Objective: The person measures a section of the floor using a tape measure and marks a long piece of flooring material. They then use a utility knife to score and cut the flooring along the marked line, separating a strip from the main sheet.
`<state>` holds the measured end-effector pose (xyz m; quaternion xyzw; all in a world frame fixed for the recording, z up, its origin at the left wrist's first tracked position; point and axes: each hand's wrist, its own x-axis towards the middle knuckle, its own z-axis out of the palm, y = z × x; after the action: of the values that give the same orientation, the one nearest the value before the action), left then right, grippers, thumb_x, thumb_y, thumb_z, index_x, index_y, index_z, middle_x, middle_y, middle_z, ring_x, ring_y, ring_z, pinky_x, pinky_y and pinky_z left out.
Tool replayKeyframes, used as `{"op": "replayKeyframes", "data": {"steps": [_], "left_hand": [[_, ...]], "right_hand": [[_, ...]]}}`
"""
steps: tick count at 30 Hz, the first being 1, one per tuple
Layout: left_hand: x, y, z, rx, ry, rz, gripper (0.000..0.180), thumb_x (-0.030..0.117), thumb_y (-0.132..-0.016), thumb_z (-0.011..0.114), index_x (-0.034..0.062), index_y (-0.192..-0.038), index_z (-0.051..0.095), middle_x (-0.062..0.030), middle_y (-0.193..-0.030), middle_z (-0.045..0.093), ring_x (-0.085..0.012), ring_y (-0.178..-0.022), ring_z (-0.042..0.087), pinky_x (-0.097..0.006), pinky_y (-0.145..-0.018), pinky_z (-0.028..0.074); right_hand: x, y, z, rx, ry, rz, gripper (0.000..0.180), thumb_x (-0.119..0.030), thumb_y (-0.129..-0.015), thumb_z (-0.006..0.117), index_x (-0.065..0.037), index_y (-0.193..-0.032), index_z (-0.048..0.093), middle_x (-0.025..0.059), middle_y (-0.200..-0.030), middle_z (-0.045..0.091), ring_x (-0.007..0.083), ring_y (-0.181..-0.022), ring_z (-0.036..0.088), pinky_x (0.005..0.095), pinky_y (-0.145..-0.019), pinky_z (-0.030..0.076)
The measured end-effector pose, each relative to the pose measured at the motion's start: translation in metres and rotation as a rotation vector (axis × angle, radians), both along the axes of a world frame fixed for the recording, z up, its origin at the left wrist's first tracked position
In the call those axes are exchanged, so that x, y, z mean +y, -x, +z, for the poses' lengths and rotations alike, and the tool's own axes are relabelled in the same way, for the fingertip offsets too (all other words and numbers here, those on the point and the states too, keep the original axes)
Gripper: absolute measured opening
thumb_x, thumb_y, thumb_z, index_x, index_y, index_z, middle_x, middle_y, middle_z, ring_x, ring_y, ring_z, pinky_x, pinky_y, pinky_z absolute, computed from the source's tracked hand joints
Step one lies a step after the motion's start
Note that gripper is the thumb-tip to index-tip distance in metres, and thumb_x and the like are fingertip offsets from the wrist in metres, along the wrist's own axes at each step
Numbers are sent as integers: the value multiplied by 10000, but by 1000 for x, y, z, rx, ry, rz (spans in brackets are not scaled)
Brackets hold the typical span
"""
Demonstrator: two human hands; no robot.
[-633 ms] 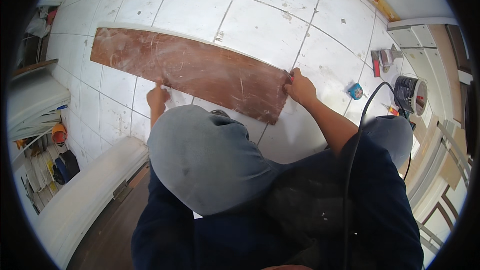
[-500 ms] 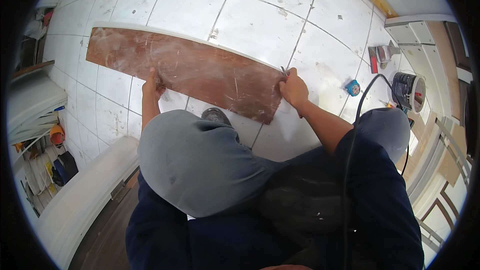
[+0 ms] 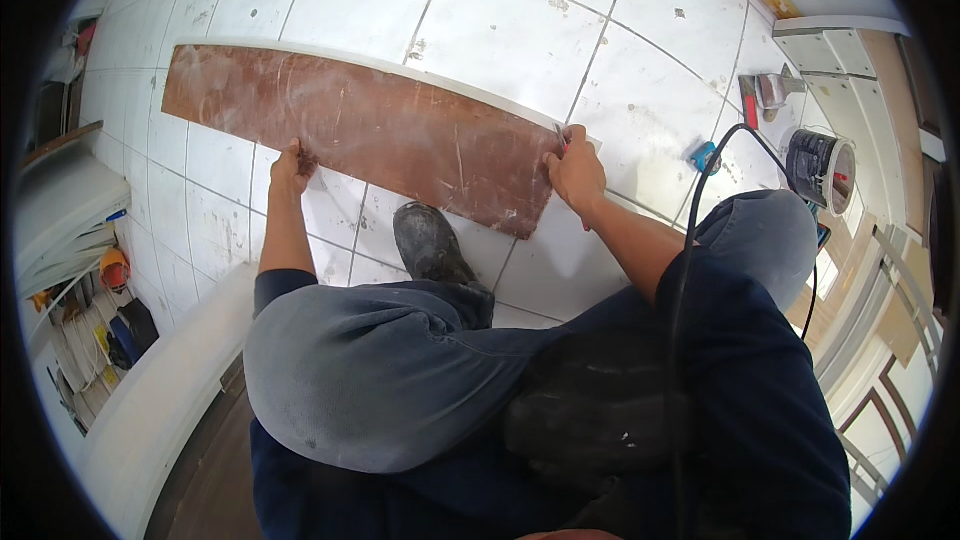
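Observation:
A long reddish-brown wooden board (image 3: 360, 130) with a pale far edge and whitish smears is held over the tiled floor. My left hand (image 3: 293, 168) is closed on its near edge, left of the middle. At the board's right end is my right hand (image 3: 578, 178), closed round a slim red-handled tool (image 3: 564, 146) and touching the corner. The fingers hide most of that tool, so its exact kind is unclear. My dusty dark boot (image 3: 432, 243) stands near the board's near edge.
To the right lie a blue round object (image 3: 704, 157), a red-handled tool (image 3: 748, 100) beside a scraper-like tool (image 3: 775, 92), and a bucket (image 3: 815, 168). A black cable (image 3: 685, 280) runs past my right arm. An orange object (image 3: 115, 270) is at the left.
The board and both hands have shifted slightly left. My bent left knee has dropped back toward me, leaving more of the boot and left forearm visible.

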<state>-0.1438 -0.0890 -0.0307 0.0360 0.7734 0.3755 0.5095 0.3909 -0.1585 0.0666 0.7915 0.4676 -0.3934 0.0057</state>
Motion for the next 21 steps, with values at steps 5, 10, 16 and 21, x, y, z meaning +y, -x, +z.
{"op": "replayKeyframes", "data": {"steps": [5,10,16,21], "left_hand": [[-6,10,-6,26,0,-35,209,284,-999,667,86,-932,652,-52,-843,634,-219,-773,611,-383,-775,564],[-16,16,-2,-37,-27,-5,238,321,-982,687,86,-1018,666,-43,-914,660,-194,-804,625,-344,-753,567],[-20,-3,2,-86,-69,47,296,341,-950,726,97,-1110,678,-33,-973,670,-172,-837,628,-331,-769,588],[-20,11,4,6,-67,57,332,357,-881,805,94,-1042,679,-32,-920,625,-180,-788,608,-372,-754,613]], "right_hand": [[-10,-4,-4,32,-18,58,520,-296,-902,704,-93,-1304,444,249,-1271,548,432,-1097,635,517,-918,521],[3,11,1,-31,67,-76,549,-316,-896,712,-20,-1279,452,253,-1260,561,433,-1095,642,508,-922,525],[6,0,-16,-43,20,-132,545,-316,-871,725,10,-1242,496,260,-1174,628,423,-1075,654,485,-926,528],[11,6,-26,-44,-110,-138,518,-324,-848,732,24,-1178,535,270,-1072,667,430,-1024,661,493,-901,520]]}}
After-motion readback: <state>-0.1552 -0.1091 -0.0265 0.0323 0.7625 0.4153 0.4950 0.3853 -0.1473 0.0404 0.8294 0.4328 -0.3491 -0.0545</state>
